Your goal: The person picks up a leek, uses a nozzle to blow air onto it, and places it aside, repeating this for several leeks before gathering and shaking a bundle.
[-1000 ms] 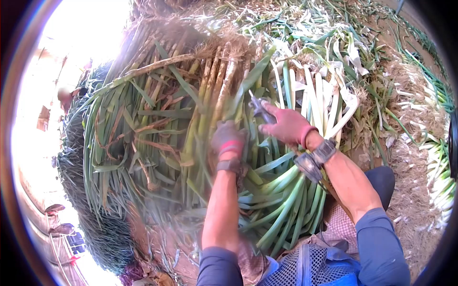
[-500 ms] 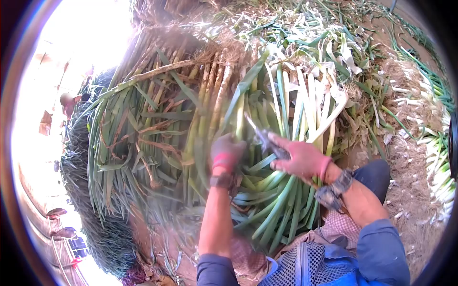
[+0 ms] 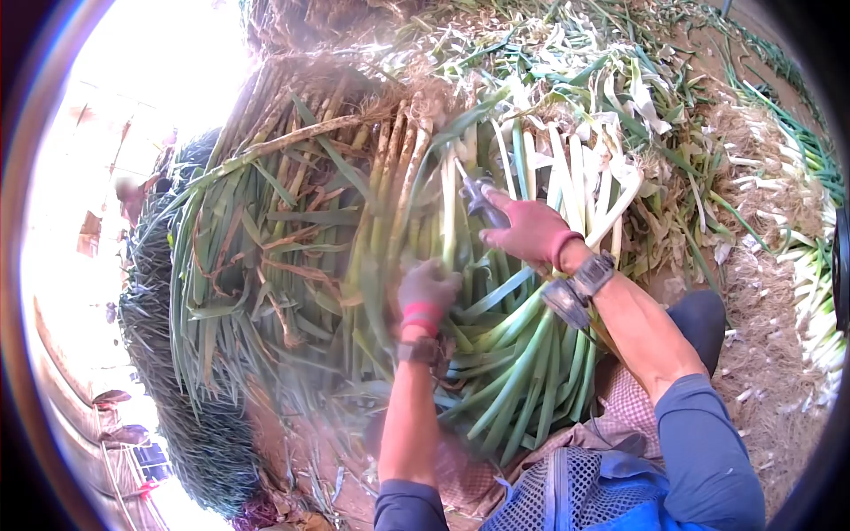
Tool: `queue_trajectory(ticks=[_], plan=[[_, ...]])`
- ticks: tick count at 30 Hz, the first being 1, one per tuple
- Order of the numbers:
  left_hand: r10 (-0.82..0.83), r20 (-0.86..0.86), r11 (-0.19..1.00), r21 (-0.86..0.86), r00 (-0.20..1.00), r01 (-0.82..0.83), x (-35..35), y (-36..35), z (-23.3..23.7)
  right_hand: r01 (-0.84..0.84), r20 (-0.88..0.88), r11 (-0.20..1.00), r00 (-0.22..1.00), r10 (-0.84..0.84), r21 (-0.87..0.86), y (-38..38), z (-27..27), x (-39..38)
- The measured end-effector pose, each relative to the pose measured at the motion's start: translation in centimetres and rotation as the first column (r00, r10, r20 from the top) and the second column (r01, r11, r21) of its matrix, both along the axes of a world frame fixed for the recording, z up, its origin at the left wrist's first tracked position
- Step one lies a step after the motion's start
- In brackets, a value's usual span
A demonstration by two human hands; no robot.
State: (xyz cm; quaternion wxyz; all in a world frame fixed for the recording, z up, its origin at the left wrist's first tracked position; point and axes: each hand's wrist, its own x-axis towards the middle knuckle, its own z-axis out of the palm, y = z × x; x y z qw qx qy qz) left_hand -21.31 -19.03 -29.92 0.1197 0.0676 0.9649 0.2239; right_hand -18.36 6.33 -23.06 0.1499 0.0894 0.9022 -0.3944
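Observation:
My left hand [image 3: 428, 290], gloved in grey and pink, is closed around the green part of a long onion stalk [image 3: 449, 217] whose pale shank points up and away. In my right hand [image 3: 531, 228], in a pink glove, is a grey tool [image 3: 482, 196] with a thin pale nozzle, its tip beside that shank. Just right of the hands lies a bunch of peeled white stalks [image 3: 567, 181], their green leaves [image 3: 522, 389] fanning down toward my lap. Left of my left hand are unpeeled, brownish stalks [image 3: 390, 159] with roots at the far end.
A heap of stripped leaves [image 3: 611, 80] lies at the back. Trimmed onions and roots [image 3: 761, 265] spread along the right. At the left stands a dark green stack of leaves [image 3: 177, 354]. My knee [image 3: 699, 327] is at the lower right.
My right hand has moved up and left with the tool, bringing its tip close to the held stalk. My left hand has shifted slightly down.

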Motion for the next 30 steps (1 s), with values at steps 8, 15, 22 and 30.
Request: queue_trajectory(ticks=[8,15,22,30], plan=[[-0.044,-0.012,0.998,0.044,0.999,0.045,0.6,-0.1,0.3,-0.085,-0.007,0.995,0.996,0.085,-0.054,-0.9,0.7,7.5],[-0.084,-0.029,0.996,-0.012,0.996,0.083,2.8,-0.3,1.5,-0.046,0.091,0.999,0.995,0.047,-0.006,-0.6,2.5,5.9],[-0.116,-0.081,0.993,-0.048,0.99,0.112,3.4,-0.5,1.8,-0.042,-0.002,0.997,0.999,0.043,0.069,-0.8,2.3,3.0],[-0.024,-0.091,0.995,0.093,0.996,0.033,2.6,-0.5,1.6,-0.259,0.102,0.948,0.954,0.281,-0.184,-1.6,3.5,14.1]])
